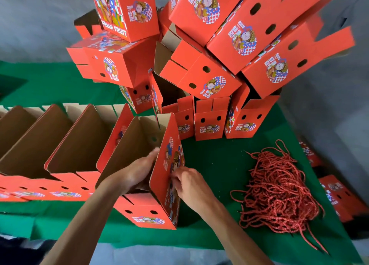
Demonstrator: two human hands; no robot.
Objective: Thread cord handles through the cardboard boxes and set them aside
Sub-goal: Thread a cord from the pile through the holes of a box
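An open red cardboard box [147,210] stands at the table's near edge, brown inside, printed with a cartoon figure. My left hand [137,170] reaches inside it and presses against the inner face of its right wall. My right hand [189,182] is on the outer face of that same wall, fingertips pinched at the print; whether a cord end sits between them cannot be made out. A tangled heap of red twisted cords [279,192] lies on the green cloth to the right.
A row of open red boxes [60,164] lines up to the left. A tall pile of red boxes [209,54] rises behind, with upright ones [209,122] at its foot. More flat boxes [337,196] lie past the table's right edge. The green tablecloth [215,164] shows between.
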